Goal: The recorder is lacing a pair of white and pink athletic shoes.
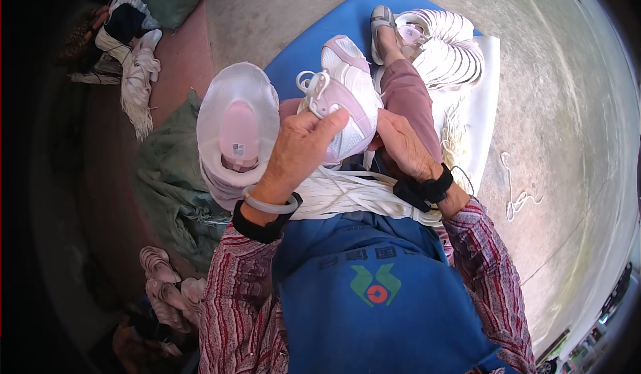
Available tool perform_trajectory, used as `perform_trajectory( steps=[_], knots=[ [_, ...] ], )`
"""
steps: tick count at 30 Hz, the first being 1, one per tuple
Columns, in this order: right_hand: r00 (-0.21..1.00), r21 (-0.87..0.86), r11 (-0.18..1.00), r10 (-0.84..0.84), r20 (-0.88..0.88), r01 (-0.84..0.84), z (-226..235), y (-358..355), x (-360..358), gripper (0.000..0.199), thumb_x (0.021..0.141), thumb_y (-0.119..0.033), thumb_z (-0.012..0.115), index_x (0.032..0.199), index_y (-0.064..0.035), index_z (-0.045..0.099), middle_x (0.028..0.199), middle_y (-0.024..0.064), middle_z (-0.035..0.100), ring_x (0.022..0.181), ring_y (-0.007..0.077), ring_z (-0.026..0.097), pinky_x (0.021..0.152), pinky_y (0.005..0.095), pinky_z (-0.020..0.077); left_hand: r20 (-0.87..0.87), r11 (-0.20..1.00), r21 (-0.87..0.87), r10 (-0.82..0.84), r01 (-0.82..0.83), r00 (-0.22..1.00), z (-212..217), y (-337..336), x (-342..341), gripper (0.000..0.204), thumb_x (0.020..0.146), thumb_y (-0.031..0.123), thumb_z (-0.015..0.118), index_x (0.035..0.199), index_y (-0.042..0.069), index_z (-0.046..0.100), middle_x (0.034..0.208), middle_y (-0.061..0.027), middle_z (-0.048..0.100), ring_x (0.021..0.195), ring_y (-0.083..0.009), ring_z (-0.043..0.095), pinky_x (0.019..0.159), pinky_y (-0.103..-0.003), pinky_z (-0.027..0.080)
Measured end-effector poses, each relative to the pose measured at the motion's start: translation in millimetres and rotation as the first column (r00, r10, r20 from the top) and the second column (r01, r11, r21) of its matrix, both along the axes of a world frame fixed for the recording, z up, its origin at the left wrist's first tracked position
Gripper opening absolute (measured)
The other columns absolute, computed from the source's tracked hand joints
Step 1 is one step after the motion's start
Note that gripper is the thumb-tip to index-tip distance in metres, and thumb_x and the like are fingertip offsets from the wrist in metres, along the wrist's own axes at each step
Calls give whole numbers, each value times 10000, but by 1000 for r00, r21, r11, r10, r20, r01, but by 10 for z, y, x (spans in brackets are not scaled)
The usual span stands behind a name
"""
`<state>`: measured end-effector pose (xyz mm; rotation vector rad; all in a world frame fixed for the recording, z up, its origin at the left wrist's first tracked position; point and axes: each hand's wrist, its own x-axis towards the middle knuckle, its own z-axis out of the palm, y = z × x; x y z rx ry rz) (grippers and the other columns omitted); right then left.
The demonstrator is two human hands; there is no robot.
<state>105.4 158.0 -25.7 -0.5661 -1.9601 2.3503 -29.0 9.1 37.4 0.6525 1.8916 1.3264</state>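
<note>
A white and pale-pink sneaker upper (354,107) is held above my lap, with a loop of white lace sticking up on its left side. My left hand (294,148) pinches its near left part, thumb on top by the lace. My right hand (405,145) grips the upper's right edge; its fingertips are partly hidden behind it. Beneath both hands, a bundle of flat white laces (347,190) lies across my lap over the blue apron (374,260). Just left of my left hand stands a nested stack of white uppers (212,123) with a pink tongue showing inside.
At the far right, a fanned stack of uppers (451,60) sits on a white sheet (486,107) over a blue mat (310,30). Loose lace (513,194) lies on the floor. Green sacking (167,167) and more shoe uppers (167,287) are at left.
</note>
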Motion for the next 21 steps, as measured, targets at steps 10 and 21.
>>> perform_trajectory(
  steps=[10, 21],
  knots=[
    [898, 375, 833, 441, -5, -407, -7, -633, 396, 311, 960, -204, 556, 1207, -15, 550, 921, 261, 634, 902, 402, 644, 819, 450, 509, 475, 990, 80, 62, -113, 878, -5, -202, -322, 428, 999, 302, 537, 1266, -32, 556, 1186, -125, 637, 1064, -187, 617, 926, -336, 479],
    [995, 629, 774, -101, 11, 72, 148, 17, 49, 238, 908, -191, 590, 965, 37, 635, 832, 241, 629, 814, 408, 631, 712, 452, 503, 293, 904, -99, 425, -415, 856, 72, -1639, -1001, 474, 1014, 425, 472, 1172, -5, 596, 1046, -104, 667, 888, -171, 668, 764, -300, 551]
  ],
)
